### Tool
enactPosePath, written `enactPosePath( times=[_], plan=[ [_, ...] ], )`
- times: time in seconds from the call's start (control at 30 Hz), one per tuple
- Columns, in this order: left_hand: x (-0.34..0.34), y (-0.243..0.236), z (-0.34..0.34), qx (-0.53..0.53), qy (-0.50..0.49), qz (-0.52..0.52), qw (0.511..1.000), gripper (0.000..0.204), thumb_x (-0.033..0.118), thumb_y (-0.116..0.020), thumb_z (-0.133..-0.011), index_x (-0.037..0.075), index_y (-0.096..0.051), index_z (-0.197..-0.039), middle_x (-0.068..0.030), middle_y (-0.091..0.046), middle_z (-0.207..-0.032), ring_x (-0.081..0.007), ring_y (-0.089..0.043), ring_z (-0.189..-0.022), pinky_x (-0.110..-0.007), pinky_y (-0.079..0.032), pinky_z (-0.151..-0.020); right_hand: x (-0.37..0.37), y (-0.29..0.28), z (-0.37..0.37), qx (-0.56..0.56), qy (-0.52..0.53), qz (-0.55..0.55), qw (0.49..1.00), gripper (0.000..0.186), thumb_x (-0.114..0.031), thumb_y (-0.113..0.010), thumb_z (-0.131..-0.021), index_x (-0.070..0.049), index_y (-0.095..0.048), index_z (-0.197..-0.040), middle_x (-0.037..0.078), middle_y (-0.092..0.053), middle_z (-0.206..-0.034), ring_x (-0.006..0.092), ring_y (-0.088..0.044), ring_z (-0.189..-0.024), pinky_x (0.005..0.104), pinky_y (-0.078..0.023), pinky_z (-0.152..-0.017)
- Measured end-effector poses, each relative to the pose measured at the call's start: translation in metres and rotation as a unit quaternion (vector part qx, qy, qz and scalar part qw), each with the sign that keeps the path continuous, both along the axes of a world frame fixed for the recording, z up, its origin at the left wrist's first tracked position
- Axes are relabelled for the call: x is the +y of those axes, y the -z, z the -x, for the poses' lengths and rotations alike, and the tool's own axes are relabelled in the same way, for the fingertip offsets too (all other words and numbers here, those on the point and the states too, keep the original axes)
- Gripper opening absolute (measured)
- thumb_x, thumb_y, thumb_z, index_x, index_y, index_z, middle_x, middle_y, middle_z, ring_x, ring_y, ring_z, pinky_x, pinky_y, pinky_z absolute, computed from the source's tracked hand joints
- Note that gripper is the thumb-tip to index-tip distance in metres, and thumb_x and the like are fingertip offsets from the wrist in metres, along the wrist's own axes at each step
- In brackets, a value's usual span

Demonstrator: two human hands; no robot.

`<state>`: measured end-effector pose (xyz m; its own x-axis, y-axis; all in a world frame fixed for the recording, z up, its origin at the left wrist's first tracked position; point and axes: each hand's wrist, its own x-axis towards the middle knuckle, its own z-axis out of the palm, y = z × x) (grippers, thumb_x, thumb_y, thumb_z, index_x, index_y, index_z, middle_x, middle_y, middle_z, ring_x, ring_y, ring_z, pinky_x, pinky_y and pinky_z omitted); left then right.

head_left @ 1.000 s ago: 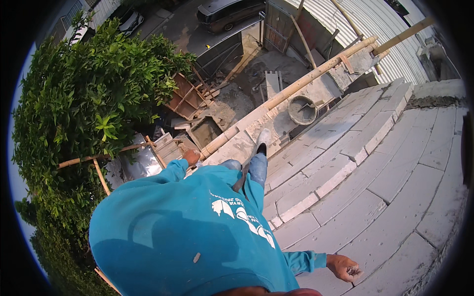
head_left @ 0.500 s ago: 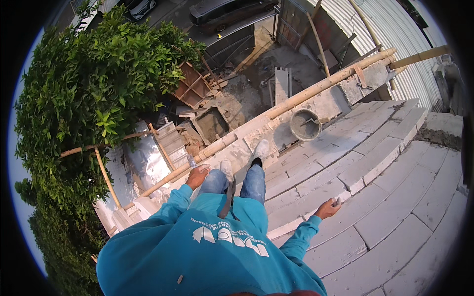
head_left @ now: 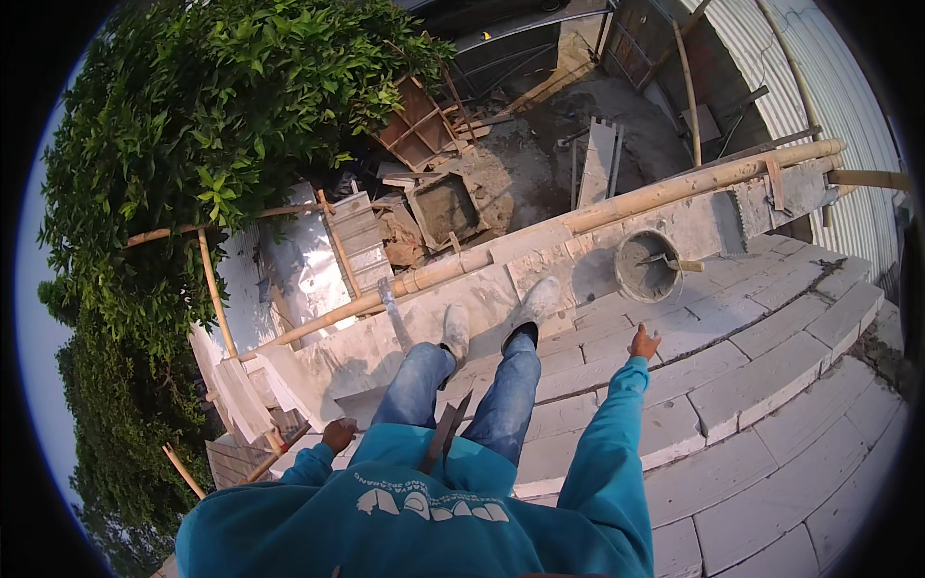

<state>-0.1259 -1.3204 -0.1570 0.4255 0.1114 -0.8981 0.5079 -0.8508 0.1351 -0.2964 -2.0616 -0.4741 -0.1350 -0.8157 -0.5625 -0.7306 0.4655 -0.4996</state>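
Note:
My right hand reaches out over the pale block surface with its fingers apart and nothing in it. It is just short of a round bucket of grey mortar. A trowel with a wooden handle rests in the bucket, its handle sticking out past the rim. Down by my left thigh hangs my left hand; its fingers are too small and turned away to read. A narrow grey strip lies on the ledge ahead of my left knee. My dusty shoes stand on the ledge.
A long bamboo pole runs along the ledge's outer edge, with a drop beyond. Below lie a mortar trough, planks and rubble. Rows of pale blocks spread to my right. A leafy tree fills the left.
My right hand has moved forward toward the bucket, and the whitish thing at its fingertips no longer shows. My left hand has drawn back from near the bamboo pole. The view has shifted.

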Motion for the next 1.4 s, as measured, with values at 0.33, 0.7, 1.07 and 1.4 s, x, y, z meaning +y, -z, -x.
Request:
enactPosePath(
  times=[0.33, 0.7, 1.07, 1.4],
  plan=[
    [-0.021, -0.021, 0.040, 0.063, 0.190, -0.039, 0.979, 0.033, 0.023, -0.042, -0.097, 0.005, -0.066, -0.110, -0.0138, -0.070, -0.108, -0.0243, -0.071, -0.085, -0.035, -0.056, -0.082, -0.108, 0.034, -0.088, 0.025, 0.175, -0.002, 0.984, 0.115, -0.058, -0.078, -0.072, -0.005, -0.015, -0.152, 0.025, -0.035, -0.148, 0.0449, -0.046, -0.127, 0.0547, -0.049, -0.096],
    [-0.025, 0.006, 0.111, 0.020, -0.010, -0.053, 0.998, 0.029, 0.010, -0.053, -0.091, 0.003, -0.064, -0.117, -0.0134, -0.069, -0.109, -0.0214, -0.072, -0.087, -0.031, -0.060, -0.072, -0.206, 0.128, -0.008, -0.127, 0.184, -0.126, 0.967, 0.066, -0.032, -0.061, -0.087, -0.009, -0.041, -0.145, 0.013, -0.036, -0.154, 0.0386, -0.037, -0.138, 0.0473, -0.032, -0.112],
    [-0.100, 0.008, 0.147, -0.028, -0.127, -0.082, 0.988, 0.040, 0.031, -0.052, -0.090, 0.006, -0.069, -0.117, -0.0132, -0.071, -0.110, -0.0261, -0.069, -0.093, -0.037, -0.052, -0.090, -0.137, 0.100, -0.129, -0.099, 0.043, -0.144, 0.984, 0.030, -0.020, -0.053, -0.089, -0.001, -0.057, -0.113, 0.014, -0.058, -0.117, 0.0249, -0.056, -0.101, 0.0401, -0.043, -0.083],
    [-0.164, -0.005, 0.204, -0.025, -0.295, -0.034, 0.955, 0.042, 0.030, -0.051, -0.089, 0.002, -0.068, -0.116, -0.0119, -0.069, -0.116, -0.0241, -0.069, -0.095, -0.034, -0.052, -0.089, -0.069, 0.050, -0.167, -0.102, -0.023, -0.179, 0.978, 0.031, -0.035, -0.051, -0.087, -0.008, -0.065, -0.095, 0.008, -0.062, -0.079, 0.0239, -0.058, -0.064, 0.0434, -0.050, -0.064]
  ],
)
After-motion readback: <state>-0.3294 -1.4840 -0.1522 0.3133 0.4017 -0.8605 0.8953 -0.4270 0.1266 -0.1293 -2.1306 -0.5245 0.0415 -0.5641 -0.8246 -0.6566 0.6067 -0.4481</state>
